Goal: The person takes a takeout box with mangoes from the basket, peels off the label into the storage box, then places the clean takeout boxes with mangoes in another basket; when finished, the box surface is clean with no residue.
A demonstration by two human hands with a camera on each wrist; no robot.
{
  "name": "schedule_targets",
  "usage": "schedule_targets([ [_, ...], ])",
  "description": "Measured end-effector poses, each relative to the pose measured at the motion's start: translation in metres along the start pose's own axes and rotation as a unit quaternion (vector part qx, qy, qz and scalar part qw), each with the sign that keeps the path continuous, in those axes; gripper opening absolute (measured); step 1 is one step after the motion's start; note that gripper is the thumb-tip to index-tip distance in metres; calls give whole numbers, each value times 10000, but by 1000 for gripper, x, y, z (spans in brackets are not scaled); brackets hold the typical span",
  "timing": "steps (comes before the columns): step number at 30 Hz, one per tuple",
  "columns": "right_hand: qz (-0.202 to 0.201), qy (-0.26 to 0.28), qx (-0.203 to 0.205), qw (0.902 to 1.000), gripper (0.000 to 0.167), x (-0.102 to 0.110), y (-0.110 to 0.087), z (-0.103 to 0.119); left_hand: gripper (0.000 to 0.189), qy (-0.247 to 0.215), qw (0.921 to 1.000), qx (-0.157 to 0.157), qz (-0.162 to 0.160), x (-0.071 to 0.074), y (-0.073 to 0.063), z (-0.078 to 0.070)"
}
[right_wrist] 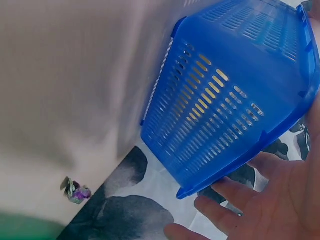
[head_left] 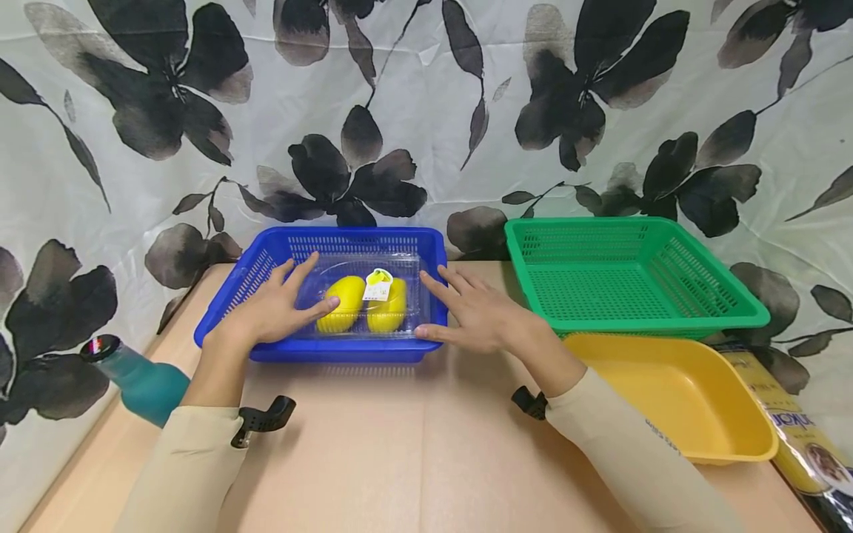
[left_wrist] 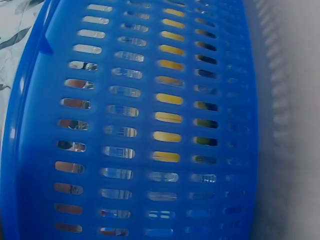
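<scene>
Two yellow fruits (head_left: 341, 303) with a white label lie in a clear plastic box (head_left: 416, 296), which rests inside a blue basket (head_left: 340, 352). Over the left part of the basket is my left hand (head_left: 266, 303), fingers spread and thumb in front of the box near one fruit. My right hand (head_left: 476, 311) is at the basket's right rim, its fingers extended and apart. The left wrist view shows the basket's slotted side (left_wrist: 145, 165), with yellow visible through the slots. In the right wrist view, my right hand (right_wrist: 280, 205) lies beside the basket's rim.
A green basket (head_left: 666, 326) stands at the right, behind a yellow tub (head_left: 666, 400). A yellow package (head_left: 793, 422) lies at the right edge, and a teal bottle (head_left: 153, 385) is beside my left forearm. The right wrist view has a small purple-and-green object (right_wrist: 75, 191) on the table.
</scene>
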State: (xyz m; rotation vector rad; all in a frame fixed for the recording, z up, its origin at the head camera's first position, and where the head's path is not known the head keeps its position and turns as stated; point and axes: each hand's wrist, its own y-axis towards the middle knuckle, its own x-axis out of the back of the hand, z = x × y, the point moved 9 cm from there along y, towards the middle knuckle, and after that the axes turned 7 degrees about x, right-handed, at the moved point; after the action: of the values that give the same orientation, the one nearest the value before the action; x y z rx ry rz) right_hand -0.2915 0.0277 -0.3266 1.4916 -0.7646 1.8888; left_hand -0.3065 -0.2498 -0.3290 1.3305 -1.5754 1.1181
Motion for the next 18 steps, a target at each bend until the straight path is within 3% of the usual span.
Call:
schedule_targets([
  [4,63,188,-54,9998,98,-3,0,-2,108,-132,9984,124,535,-8,5,4],
  [12,91,396,-165,9990,100,-3,0,-6,114,-908,9898,-172,1081,-16,16,3],
  [18,106,449,-166,9988,101,-3,1,-6,117,-1060,9880,-173,1111,-16,21,6],
])
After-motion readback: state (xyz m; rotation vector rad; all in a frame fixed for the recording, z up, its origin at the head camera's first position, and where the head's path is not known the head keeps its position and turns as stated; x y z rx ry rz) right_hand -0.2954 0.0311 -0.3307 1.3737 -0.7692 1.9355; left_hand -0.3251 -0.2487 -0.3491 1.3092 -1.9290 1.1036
